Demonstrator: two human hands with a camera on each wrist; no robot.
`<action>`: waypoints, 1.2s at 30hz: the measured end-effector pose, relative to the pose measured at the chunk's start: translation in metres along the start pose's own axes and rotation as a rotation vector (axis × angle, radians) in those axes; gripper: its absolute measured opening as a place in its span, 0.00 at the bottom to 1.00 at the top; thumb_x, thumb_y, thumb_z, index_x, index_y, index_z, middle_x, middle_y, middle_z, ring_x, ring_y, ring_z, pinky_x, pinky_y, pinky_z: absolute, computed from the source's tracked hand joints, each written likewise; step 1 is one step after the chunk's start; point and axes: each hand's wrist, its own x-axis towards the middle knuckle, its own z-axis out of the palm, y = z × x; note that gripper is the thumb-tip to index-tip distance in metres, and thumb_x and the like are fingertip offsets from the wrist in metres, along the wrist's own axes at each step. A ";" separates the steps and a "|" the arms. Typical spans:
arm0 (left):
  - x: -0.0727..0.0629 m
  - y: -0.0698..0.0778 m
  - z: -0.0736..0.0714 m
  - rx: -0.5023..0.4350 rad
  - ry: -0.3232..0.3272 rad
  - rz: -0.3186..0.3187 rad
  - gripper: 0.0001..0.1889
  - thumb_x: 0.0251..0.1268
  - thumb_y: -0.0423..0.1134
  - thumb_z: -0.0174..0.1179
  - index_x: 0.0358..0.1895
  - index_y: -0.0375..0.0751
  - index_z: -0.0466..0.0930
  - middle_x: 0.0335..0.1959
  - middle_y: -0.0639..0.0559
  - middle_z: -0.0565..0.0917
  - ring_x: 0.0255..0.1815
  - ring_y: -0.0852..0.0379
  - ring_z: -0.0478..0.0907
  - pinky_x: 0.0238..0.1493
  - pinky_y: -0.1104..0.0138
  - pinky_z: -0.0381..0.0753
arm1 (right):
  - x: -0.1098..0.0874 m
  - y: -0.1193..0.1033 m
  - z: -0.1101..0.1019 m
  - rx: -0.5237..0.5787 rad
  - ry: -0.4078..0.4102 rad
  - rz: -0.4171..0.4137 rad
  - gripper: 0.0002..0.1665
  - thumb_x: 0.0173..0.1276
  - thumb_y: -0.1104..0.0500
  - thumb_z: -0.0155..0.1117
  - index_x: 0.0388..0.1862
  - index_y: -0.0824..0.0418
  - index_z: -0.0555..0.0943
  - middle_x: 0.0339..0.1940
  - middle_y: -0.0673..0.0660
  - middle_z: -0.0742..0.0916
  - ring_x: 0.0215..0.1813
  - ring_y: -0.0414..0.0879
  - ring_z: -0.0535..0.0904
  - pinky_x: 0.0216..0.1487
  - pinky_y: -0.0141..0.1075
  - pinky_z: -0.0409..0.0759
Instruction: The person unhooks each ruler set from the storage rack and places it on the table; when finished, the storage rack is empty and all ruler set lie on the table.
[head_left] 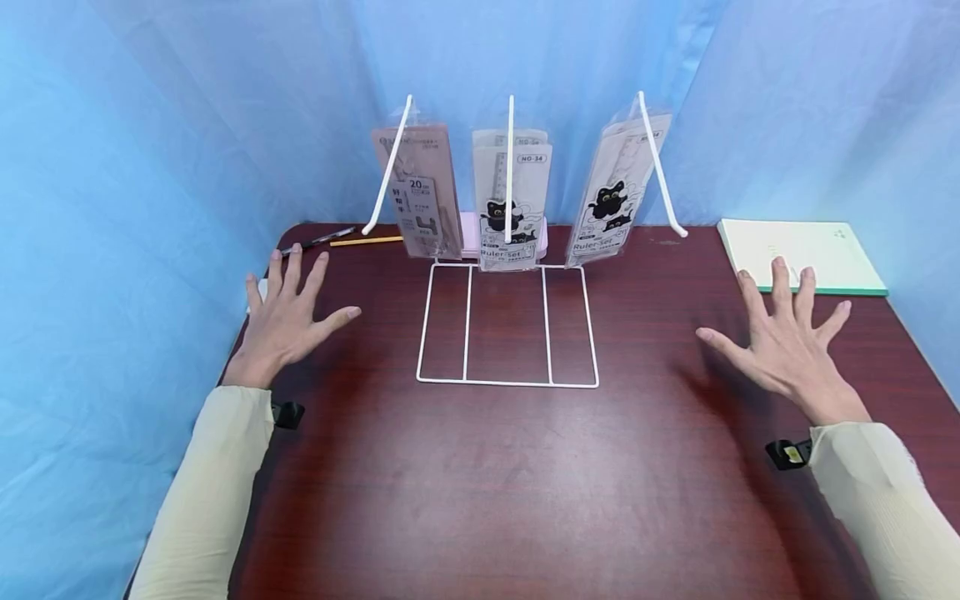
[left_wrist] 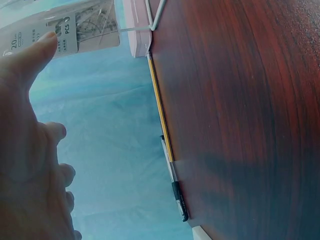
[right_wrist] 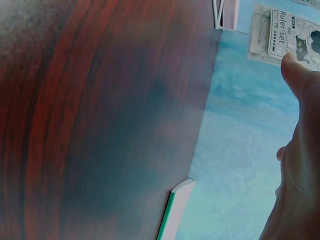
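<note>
My left hand (head_left: 283,321) hovers over the left side of the table, fingers spread and nothing held. On the right, my other hand (head_left: 787,346) is spread the same way, its fingertips just in front of a pale pad of paper (head_left: 810,246) with a green edge. Between them stands a white wire rack (head_left: 508,383) with three prongs. A pinkish stationery pack (head_left: 442,167) hangs on the left prong. Clear-wrapped ruler sets with black cats hang on the middle prong, one ruler set (head_left: 534,200) in front, and another ruler set (head_left: 600,225) hangs on the right.
A yellow pencil (head_left: 367,241) and a black pen (left_wrist: 179,200) lie along the table's back edge, left of the rack. Behind the rack sits a lilac object (head_left: 468,233), partly hidden. A small white item (head_left: 262,287) shows beside my left fingers. Blue curtains (head_left: 247,100) enclose the table.
</note>
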 end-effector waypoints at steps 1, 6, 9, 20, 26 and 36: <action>0.000 0.000 0.000 0.000 -0.001 0.001 0.53 0.63 0.75 0.46 0.83 0.52 0.36 0.84 0.39 0.32 0.84 0.34 0.25 0.73 0.27 0.27 | 0.000 -0.001 0.000 0.000 -0.003 0.000 0.59 0.68 0.27 0.51 0.84 0.53 0.41 0.83 0.64 0.32 0.80 0.70 0.17 0.58 0.84 0.18; 0.001 0.000 0.000 -0.009 -0.003 0.009 0.54 0.62 0.75 0.47 0.83 0.52 0.36 0.84 0.40 0.33 0.84 0.34 0.25 0.74 0.27 0.28 | 0.001 -0.004 -0.006 0.001 -0.005 0.003 0.59 0.67 0.27 0.52 0.84 0.55 0.42 0.83 0.66 0.33 0.80 0.71 0.19 0.58 0.85 0.19; 0.001 0.002 0.000 -0.032 -0.010 0.014 0.54 0.62 0.75 0.49 0.83 0.52 0.34 0.84 0.40 0.32 0.84 0.34 0.26 0.74 0.27 0.28 | 0.006 -0.008 -0.014 0.020 0.014 0.007 0.59 0.68 0.28 0.53 0.84 0.58 0.43 0.84 0.68 0.37 0.82 0.71 0.23 0.59 0.86 0.24; -0.005 0.018 0.016 -0.135 -0.095 0.062 0.58 0.60 0.76 0.52 0.83 0.50 0.33 0.84 0.39 0.34 0.84 0.34 0.29 0.78 0.32 0.31 | 0.030 -0.034 -0.040 0.322 0.162 -0.009 0.48 0.73 0.46 0.59 0.81 0.65 0.51 0.80 0.72 0.60 0.75 0.74 0.59 0.68 0.72 0.58; -0.006 0.033 0.033 -0.197 -0.144 0.112 0.57 0.61 0.71 0.57 0.83 0.51 0.35 0.84 0.40 0.38 0.85 0.37 0.32 0.79 0.34 0.35 | 0.052 -0.057 -0.037 0.492 0.114 0.036 0.41 0.73 0.47 0.61 0.78 0.61 0.60 0.74 0.69 0.71 0.70 0.69 0.71 0.68 0.62 0.70; -0.005 0.057 0.061 -0.426 -0.237 0.163 0.53 0.65 0.64 0.59 0.83 0.50 0.38 0.85 0.43 0.40 0.86 0.41 0.33 0.81 0.37 0.37 | 0.089 -0.079 -0.010 0.710 0.041 0.098 0.36 0.72 0.50 0.63 0.74 0.60 0.65 0.70 0.65 0.76 0.58 0.33 0.80 0.54 0.18 0.75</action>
